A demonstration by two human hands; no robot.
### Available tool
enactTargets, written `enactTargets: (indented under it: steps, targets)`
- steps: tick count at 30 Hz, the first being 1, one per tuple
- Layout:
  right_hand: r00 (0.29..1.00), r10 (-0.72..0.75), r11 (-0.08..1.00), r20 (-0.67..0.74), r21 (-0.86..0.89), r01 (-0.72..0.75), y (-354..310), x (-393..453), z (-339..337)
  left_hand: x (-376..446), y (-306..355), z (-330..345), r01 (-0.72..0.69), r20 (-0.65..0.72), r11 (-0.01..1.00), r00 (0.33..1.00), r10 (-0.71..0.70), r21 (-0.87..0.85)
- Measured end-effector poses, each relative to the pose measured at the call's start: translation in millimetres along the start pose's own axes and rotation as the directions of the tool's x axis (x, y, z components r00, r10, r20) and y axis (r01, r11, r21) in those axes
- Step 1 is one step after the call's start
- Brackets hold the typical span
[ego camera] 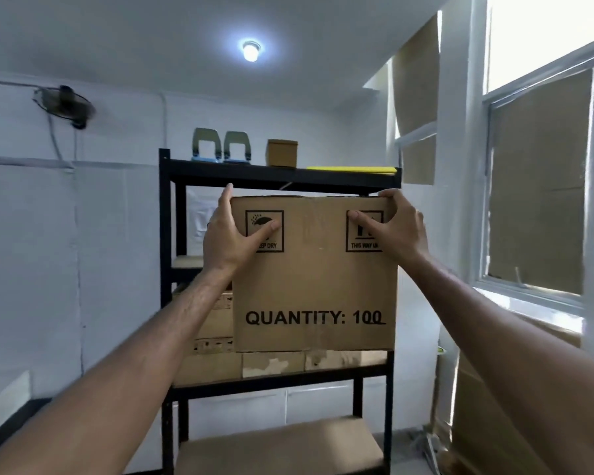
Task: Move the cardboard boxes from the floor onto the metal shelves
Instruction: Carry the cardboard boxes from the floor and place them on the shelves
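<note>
Both hands are gripping the big cardboard box (314, 272) at its upper corners, the left hand (227, 238) and right hand (396, 225) each clamping it with fingers curled over the side edge and thumb lying across the front. It is sitting on flatter boxes (275, 363) on the metal shelves (282, 174), so this placement looks nearly done. Up top, a small box (282, 152) is sitting closed; any boxes left on the floor are out of view.

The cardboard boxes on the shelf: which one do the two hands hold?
The large box printed "QUANTITY: 100". The left hand and right hand grip its upper corners. The small box on the top shelf and the flat boxes beneath are untouched.
</note>
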State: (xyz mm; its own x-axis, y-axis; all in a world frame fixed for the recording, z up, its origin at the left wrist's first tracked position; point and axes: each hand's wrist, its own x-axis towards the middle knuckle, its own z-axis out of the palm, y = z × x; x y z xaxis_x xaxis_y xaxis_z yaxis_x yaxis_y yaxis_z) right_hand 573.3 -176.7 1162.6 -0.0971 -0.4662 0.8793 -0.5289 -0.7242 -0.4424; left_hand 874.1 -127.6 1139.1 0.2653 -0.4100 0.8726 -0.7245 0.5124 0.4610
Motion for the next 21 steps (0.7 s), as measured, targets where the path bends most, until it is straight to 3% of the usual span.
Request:
enactTargets:
  steps: [8,21]
  targets:
    - [0.999,-0.038,0.992,0.013,0.120,0.036,-9.3,35.7,73.4,48.3,-40.9,-20.6,-0.018,-0.111,1.000,0.994,0.019,0.011]
    - [1.000,-0.009,0.990,0.002,0.144,0.008,-19.2,80.3,206.6,132.5,-149.7,-39.7,-0.033,-0.124,0.998,0.991,0.040,0.060]
